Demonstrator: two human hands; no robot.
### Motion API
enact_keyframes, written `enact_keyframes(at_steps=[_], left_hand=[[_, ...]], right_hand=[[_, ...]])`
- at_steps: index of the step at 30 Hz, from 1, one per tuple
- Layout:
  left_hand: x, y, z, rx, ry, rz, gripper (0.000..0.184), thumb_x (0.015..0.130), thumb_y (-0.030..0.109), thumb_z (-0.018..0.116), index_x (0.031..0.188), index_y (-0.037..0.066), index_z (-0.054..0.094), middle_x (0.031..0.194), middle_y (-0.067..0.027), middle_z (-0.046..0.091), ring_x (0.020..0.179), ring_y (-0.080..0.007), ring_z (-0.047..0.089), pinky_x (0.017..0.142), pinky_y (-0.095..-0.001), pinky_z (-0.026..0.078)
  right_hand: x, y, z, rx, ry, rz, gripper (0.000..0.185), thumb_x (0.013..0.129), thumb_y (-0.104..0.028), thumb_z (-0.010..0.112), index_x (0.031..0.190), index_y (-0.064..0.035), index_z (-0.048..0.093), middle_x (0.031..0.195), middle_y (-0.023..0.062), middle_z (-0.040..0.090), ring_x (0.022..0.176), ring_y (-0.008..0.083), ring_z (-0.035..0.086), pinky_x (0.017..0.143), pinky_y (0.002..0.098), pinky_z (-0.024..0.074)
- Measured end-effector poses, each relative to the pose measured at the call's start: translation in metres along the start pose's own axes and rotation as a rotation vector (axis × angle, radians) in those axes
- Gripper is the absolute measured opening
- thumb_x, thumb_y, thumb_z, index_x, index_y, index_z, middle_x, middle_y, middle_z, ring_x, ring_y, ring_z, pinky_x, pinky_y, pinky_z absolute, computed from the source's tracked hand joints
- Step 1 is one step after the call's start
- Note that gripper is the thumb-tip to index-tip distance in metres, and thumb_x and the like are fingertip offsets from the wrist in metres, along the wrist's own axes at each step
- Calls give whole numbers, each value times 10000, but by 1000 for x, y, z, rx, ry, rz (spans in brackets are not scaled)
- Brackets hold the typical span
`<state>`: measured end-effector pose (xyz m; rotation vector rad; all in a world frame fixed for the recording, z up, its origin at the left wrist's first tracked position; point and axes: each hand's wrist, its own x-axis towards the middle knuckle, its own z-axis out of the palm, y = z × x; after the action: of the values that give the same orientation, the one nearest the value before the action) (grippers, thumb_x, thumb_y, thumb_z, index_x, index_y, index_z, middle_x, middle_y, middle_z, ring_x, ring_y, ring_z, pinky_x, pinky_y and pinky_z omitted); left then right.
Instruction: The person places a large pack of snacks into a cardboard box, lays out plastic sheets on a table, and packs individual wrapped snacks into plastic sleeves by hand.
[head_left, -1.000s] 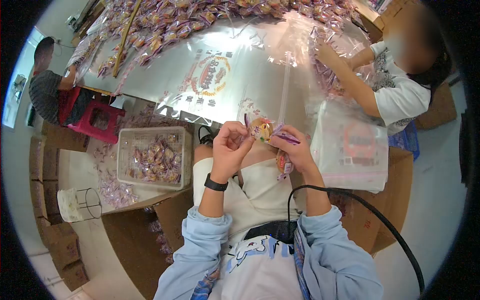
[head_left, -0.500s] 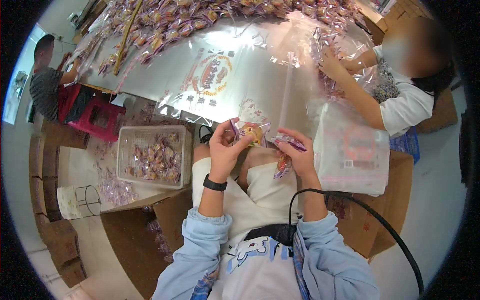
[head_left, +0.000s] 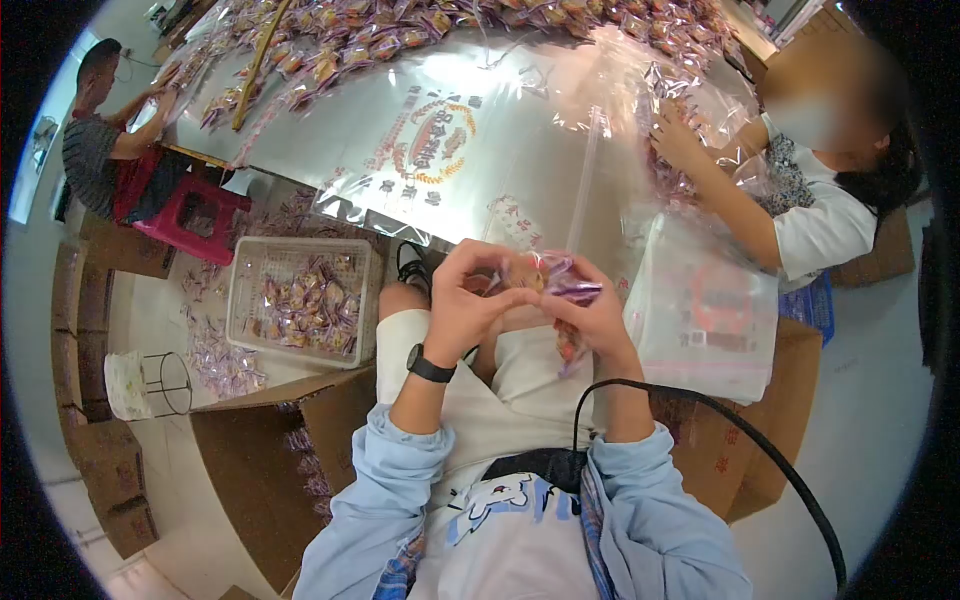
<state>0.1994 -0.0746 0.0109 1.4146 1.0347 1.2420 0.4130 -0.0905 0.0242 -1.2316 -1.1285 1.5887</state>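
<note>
Above my lap, my left hand point(head_left: 465, 305), with a black watch on its wrist, is closed on a small wrapped snack packet point(head_left: 528, 268) in clear and purple film. Close against it, my right hand point(head_left: 597, 322) is closed too, its fingers on purple film. A second snack packet point(head_left: 570, 345) hangs below the right fingers, partly blurred. The fingers hide much of the packets, and I cannot tell which hand bears the upper one more. Just beyond my hands is the table edge, covered by large printed clear bags point(head_left: 480, 150).
Many snack packets point(head_left: 400, 40) are heaped on the far table. A white basket point(head_left: 232, 310) with packets stands at left, near cardboard boxes point(head_left: 240, 480). Stacked plastic bags point(head_left: 700, 310) lie at right, beside a co-worker point(head_left: 825, 220). Another person point(head_left: 95, 160) works far left by a pink stool point(head_left: 190, 220).
My hands have come together; the left moved right with its packet, which now meets the right fingers. The co-worker at right has shifted slightly, and the person at left reaches further over the table.
</note>
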Motion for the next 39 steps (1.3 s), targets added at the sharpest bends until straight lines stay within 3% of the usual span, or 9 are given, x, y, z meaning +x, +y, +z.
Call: enact_keyframes(at_steps=[3, 6, 10, 14, 17, 21, 24, 27, 39], left_hand=[[6, 16, 4, 70, -70, 104, 470, 772, 58, 857, 1195, 33, 654, 1032, -25, 673, 953, -114, 627, 828, -262, 516], [14, 15, 2, -364, -75, -199, 315, 842, 167, 807, 1105, 38, 690, 1047, -54, 690, 1002, -163, 642, 837, -280, 509], [39, -15, 14, 789, 213, 188, 303, 878, 271, 738, 1096, 63, 705, 996, -118, 664, 979, -289, 629, 813, -380, 510], [49, -46, 11, 1160, 170, 181, 294, 843, 285, 743, 1045, 75, 713, 955, -105, 638, 925, -286, 611, 776, -423, 492], [53, -66, 4, 1157, -40, 13, 360, 830, 283, 757, 1113, 69, 693, 1006, -89, 633, 961, -286, 604, 797, -443, 489], [52, -53, 12, 1211, 306, 233, 196, 868, 245, 726, 977, 84, 700, 956, -78, 676, 959, -311, 610, 810, -476, 484], [56, -67, 4, 1232, 349, 245, 221, 879, 275, 715, 1045, 132, 744, 973, -80, 716, 978, -324, 631, 826, -477, 505], [57, -51, 1, 1188, 98, 18, 193, 888, 260, 705, 987, 95, 699, 1000, -67, 691, 1012, -300, 603, 823, -473, 468], [58, -57, 8, 1009, 127, 124, 221, 911, 192, 653, 1092, 98, 739, 1017, -105, 733, 1000, -332, 635, 848, -468, 497]], right_hand=[[7, 20, 2, -2, 160, -185, 464, 791, -60, 831, 1205, -19, 626, 1007, 42, 703, 898, 99, 654, 803, 264, 542], [7, 36, -9, -69, 226, -230, 389, 795, -59, 834, 1126, -19, 634, 1001, 52, 703, 894, 103, 658, 783, 260, 542], [9, 33, -13, 117, 325, -168, 349, 801, -57, 826, 1091, -22, 635, 974, 48, 701, 851, 102, 658, 761, 257, 543], [9, 16, -13, 117, 368, -94, 337, 814, -70, 815, 1097, -22, 638, 942, 32, 689, 804, 92, 645, 731, 244, 531], [9, 21, -18, 91, 411, -117, 338, 823, -92, 813, 1106, -22, 644, 924, 22, 678, 790, 90, 633, 720, 238, 519], [14, 37, -29, 78, 427, -169, 347, 826, -118, 816, 1119, -28, 654, 925, 25, 677, 809, 98, 627, 732, 251, 516], [16, 46, -34, 12, 422, -177, 354, 823, -132, 819, 1119, -29, 656, 955, 41, 691, 856, 106, 637, 763, 268, 525], [15, 34, -28, -36, 426, -127, 390, 814, -157, 829, 1136, -21, 656, 1005, 68, 711, 884, 119, 651, 788, 280, 533], [21, 12, -22, -870, 465, -247, 516, 754, -307, 792, 1210, -77, 716, 995, 212, 728, 907, 365, 707, 839, 419, 553]])
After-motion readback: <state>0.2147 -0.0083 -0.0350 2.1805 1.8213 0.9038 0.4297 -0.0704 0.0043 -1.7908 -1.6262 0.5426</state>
